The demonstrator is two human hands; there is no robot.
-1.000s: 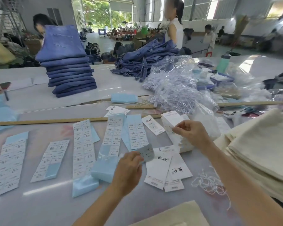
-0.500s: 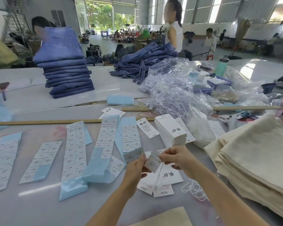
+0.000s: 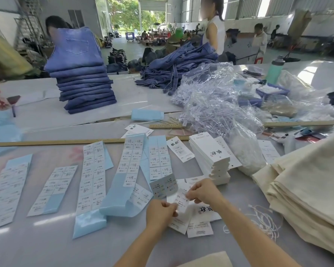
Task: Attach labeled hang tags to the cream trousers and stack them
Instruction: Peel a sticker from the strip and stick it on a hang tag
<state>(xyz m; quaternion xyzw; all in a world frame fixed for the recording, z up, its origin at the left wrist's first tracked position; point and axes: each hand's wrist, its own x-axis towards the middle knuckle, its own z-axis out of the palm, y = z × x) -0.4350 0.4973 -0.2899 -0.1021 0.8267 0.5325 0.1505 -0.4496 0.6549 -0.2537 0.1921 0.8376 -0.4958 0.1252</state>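
**Both hands pinch one small sticker over the loose tags**

The left hand (image 3: 159,213) and right hand (image 3: 202,191) meet near the table's (image 3: 46,247) front edge, fingers curled. Between them they hold a small white sticker (image 3: 182,200): the left pinches its lower end, the right its upper end. A grey backing piece (image 3: 164,186) with a few labels on it stands up just behind the left hand; which fingers carry it cannot be told.

Under the hands lie loose hang tags (image 3: 199,218), overlapping, partly covered by the hands and wrists. Behind the right hand stands a tag stack (image 3: 210,157), with one single tag (image 3: 179,149) flat to its left. The cream trousers (image 3: 307,187) are piled at the table's right edge, cut off by the frame; another cream piece (image 3: 206,260) pokes in at the front edge. White strings (image 3: 262,222) lie tangled between the loose tags and the trousers.

Sticker sheets (image 3: 93,174) on blue backing run in strips across the left half of the table. Their print is mostly too small to read; "1103#" shows on several, some upside down. The tags bear two large handwritten-style characters, not clearly legible. A clear bag of plastic fasteners (image 3: 216,105) sits behind the tag stack, and a wooden ruler (image 3: 56,142) lies across the table behind the sheets. Folded jeans (image 3: 83,81) stand stacked on the far table.
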